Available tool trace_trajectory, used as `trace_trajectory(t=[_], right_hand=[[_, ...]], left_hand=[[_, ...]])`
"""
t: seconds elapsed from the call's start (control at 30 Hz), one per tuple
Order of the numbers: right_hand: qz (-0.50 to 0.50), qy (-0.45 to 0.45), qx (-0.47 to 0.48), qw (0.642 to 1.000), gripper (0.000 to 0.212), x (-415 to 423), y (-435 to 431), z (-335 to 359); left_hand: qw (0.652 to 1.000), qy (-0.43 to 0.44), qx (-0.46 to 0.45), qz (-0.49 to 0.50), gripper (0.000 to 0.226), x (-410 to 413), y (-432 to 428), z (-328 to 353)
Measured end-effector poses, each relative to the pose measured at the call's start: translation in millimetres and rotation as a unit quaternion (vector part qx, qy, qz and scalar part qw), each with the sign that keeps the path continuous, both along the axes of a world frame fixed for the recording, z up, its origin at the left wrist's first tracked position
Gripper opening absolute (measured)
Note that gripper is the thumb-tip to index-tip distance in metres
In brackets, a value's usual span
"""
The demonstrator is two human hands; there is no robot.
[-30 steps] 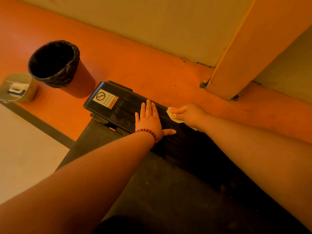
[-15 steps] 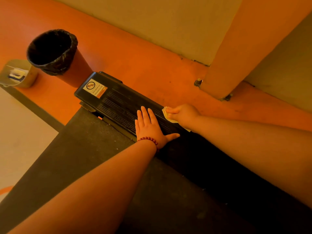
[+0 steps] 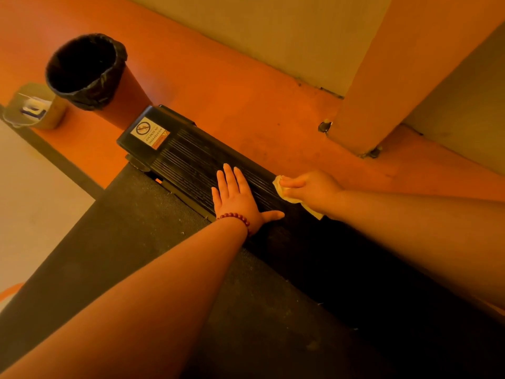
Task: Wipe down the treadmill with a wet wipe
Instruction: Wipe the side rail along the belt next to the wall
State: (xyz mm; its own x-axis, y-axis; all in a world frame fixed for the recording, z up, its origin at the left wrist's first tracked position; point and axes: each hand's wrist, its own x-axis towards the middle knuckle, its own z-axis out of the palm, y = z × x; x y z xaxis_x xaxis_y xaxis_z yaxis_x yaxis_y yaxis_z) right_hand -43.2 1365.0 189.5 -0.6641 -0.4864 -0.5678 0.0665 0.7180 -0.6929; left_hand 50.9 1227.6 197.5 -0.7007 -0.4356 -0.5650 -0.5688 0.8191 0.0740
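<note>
Right hand (image 3: 314,190), at about two o'clock from the middle of the view, grips a crumpled wet wipe (image 3: 282,190) between thumb and curled fingers and presses it on the far edge of the treadmill's ribbed black cover (image 3: 188,160). A tail of the wipe trails out under the wrist towards five o'clock. The left hand (image 3: 236,199) lies flat on the same cover just at nine o'clock of the right, fingers straight and together, thumb spread, holding nothing. A beaded bracelet (image 3: 234,216) sits on its wrist.

The wipe looks thin, limp and light. It will probably bunch and fold rather than lie flat, so it is best held wadded under the fingertips, as it is now, with pressure from above. The cover looks like hard moulded plastic, rigid and fixed. Its close grooves are likely to trap dust, so strokes along the ribs should clean better than strokes across them. The treadmill belt (image 3: 131,242), at seven o'clock of the cover, looks rough and speckled with lint, and would likely drag at the wipe.

At the cover's ten o'clock end is a warning label (image 3: 149,133). It shows a crossed-out circle and, turned away from the wearer, seems to read "NO STEPPING ON SURFACE". An orange strip beside it is too small to read. No brand name shows.

At eleven o'clock of the cover a waste bin (image 3: 84,69) with a black liner stands on the orange floor (image 3: 246,86).
</note>
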Motion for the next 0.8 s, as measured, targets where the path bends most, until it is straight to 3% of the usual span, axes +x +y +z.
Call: trace_trajectory(t=[0.37,0.47,0.57,0.8], right_hand=[[-0.027,-0.011,-0.036,0.999,0.03,3,5,-9],[-0.029,-0.025,-0.034,0.999,0.037,4,30,-13],[-0.038,-0.029,-0.04,0.998,0.03,7,43,-15],[-0.05,-0.037,-0.057,0.996,0.03,4,12,-9]], left_hand=[[1.0,0.005,0.015,0.022,0.135,1,10,1],[1.0,-0.001,0.018,0.018,0.142,7,18,-2],[1.0,-0.018,0.013,0.021,0.148,3,26,-4],[0.999,-0.042,0.002,0.023,0.15,-2,29,-4]])
